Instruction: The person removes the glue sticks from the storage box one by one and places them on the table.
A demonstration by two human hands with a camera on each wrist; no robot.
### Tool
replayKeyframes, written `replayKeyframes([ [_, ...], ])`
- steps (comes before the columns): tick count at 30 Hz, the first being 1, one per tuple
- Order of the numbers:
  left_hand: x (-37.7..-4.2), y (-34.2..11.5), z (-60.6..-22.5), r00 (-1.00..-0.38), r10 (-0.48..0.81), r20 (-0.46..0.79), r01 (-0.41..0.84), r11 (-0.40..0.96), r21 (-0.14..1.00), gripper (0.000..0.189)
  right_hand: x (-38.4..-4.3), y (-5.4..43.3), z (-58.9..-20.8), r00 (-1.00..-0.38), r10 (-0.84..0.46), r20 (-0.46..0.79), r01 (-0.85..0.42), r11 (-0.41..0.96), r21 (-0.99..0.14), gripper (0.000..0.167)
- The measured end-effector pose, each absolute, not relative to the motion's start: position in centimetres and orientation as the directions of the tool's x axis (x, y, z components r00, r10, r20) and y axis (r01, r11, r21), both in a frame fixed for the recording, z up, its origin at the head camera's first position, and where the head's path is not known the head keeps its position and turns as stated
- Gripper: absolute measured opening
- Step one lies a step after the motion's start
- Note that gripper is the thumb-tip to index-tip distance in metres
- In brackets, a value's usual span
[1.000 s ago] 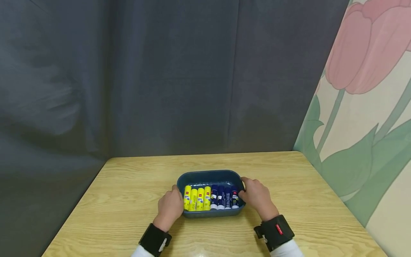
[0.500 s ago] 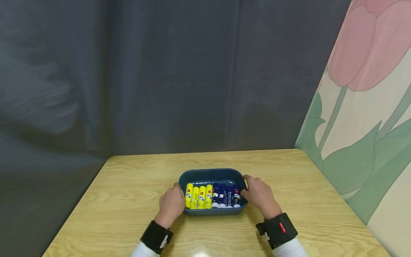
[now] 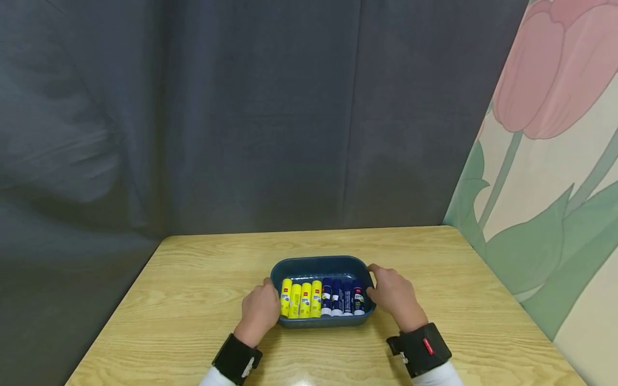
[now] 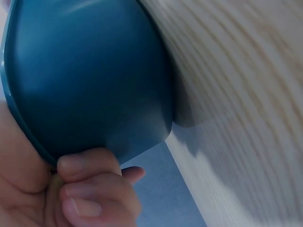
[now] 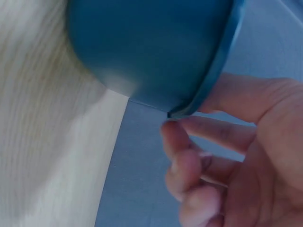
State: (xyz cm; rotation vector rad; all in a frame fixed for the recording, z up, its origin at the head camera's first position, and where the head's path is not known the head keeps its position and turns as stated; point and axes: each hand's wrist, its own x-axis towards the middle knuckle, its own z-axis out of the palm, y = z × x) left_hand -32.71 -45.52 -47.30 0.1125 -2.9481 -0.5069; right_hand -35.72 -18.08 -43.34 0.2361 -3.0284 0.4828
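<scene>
A dark blue, rounded rectangular tray stands near the middle of the table. Yellow glue sticks, several of them, lie side by side in its left half. Beside them on the right is a row of several navy glue sticks with white ends. My left hand grips the tray's left end, its fingers curled at the rim in the left wrist view. At the opposite end, my right hand pinches the rim, with the thumb over the inner side. The right wrist view shows the tray's outer wall above the curled fingers.
The light wooden table runs back to a dark grey curtain. On the right rises a wall painted with a pink tulip. Black bands sit on both wrists.
The tray and both hands have shifted slightly to the right. Both hands keep their hold on its ends, and the glue sticks lie in the same order.
</scene>
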Motion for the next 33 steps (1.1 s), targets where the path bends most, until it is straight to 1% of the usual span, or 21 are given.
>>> replayKeyframes([
  [6, -32.6, -45.4, -47.4, -0.986, -0.109, 0.129, -0.059, 0.939, 0.34, 0.035, -35.0, -18.9, -42.6, -0.978, -0.144, 0.148, -0.182, 0.939, -0.292, 0.039],
  [12, -32.8, -45.5, -47.4, -0.984, -0.099, 0.151, -0.04, 0.935, 0.353, 0.032, -34.9, -20.2, -42.5, -0.975, -0.167, 0.143, -0.203, 0.937, -0.285, 0.034],
  [18, -32.8, -45.5, -47.3, -0.985, -0.097, 0.141, -0.04, 0.931, 0.362, 0.031, -35.2, -21.4, -42.7, -0.975, -0.168, 0.143, -0.198, 0.953, -0.229, 0.017],
  [22, -32.8, -45.4, -47.5, -0.986, -0.099, 0.135, -0.043, 0.929, 0.367, 0.033, -35.5, -22.0, -43.0, -0.985, -0.143, 0.1, -0.16, 0.969, -0.19, 0.013],
  [28, -32.9, -45.5, -47.6, -0.985, -0.099, 0.139, -0.043, 0.933, 0.358, 0.034, -36.1, -22.7, -43.6, -0.995, -0.095, 0.01, -0.096, 0.978, -0.186, 0.014],
  [33, -33.0, -45.6, -47.6, -0.986, -0.099, 0.137, -0.044, 0.933, 0.358, 0.036, -36.2, -23.1, -44.0, -0.993, -0.115, 0.027, -0.118, 0.981, -0.153, 0.011],
])
